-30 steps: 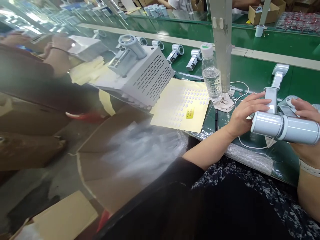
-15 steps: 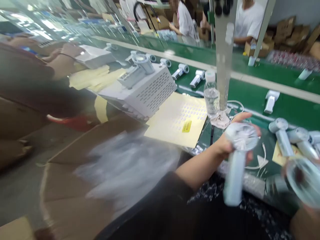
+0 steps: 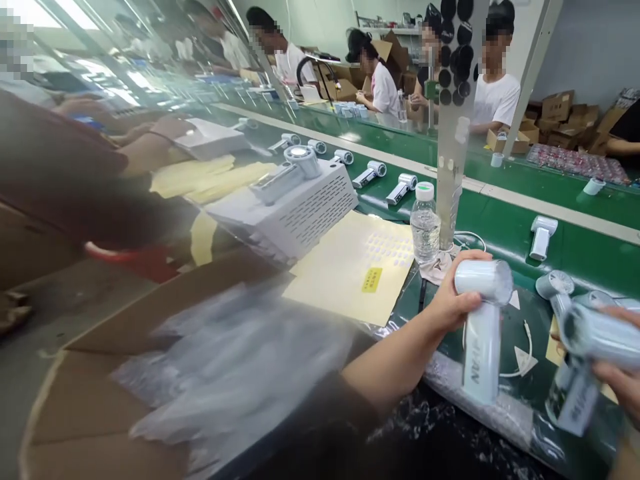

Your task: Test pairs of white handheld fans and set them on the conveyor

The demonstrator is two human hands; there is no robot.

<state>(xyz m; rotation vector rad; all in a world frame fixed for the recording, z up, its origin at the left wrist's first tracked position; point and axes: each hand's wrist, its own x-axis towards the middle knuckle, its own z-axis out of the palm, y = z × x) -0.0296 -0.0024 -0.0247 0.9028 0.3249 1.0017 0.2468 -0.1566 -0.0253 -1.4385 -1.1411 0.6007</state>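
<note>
My left hand (image 3: 454, 297) is closed around the head of a pale blue handheld fan (image 3: 483, 347). Its handle hangs down with dark lettering towards me, and its round face points to the right. At the right edge my right hand (image 3: 617, 380) grips a second handheld fan (image 3: 597, 333), slightly blurred, with its head turned to the left and its lettered handle pointing down. Just behind that one, more fans (image 3: 555, 287) lie on the green bench, partly hidden. A white cable (image 3: 526, 340) and a small white triangular piece (image 3: 525, 360) lie between my two hands.
A water bottle (image 3: 425, 227) stands by the metal post (image 3: 447, 167). Left of it are a yellow sticker sheet (image 3: 345, 287) and a white vented box (image 3: 315, 207) bearing a fan. Several fans sit on the green conveyor (image 3: 493, 220). Plastic bags (image 3: 240, 367) fill a carton (image 3: 100, 393). A co-worker's arm (image 3: 150, 147) is at left.
Both fans have turned in my hands: the left one's face swung from towards me to the right, the right one's to the left. The camera view has tilted up and steadied.
</note>
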